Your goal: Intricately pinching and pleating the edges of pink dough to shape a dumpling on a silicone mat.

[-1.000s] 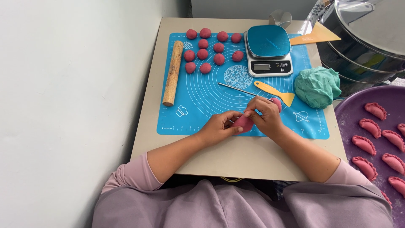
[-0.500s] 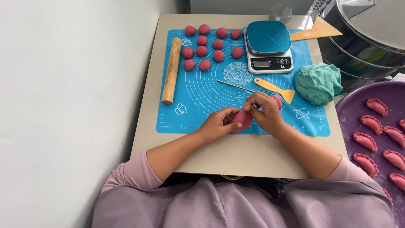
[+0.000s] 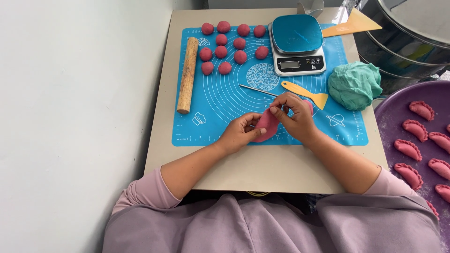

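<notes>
A folded piece of pink dough sits between both my hands over the near part of the blue baking mat. My left hand cups it from below and the left. My right hand pinches its upper edge with thumb and fingers. Several pink dough balls lie in rows at the mat's far left. A thin metal rod and a yellow plastic spatula lie just beyond my hands.
A wooden rolling pin lies along the mat's left edge. A digital scale with a blue top stands at the back. A green dough lump is at right. A purple tray holds several pink dumplings. An orange scraper and metal pots are at back right.
My hands have stayed in place on the mat, and the fingers of my right hand have worked along the dough's edge. The camera view shifted slightly.
</notes>
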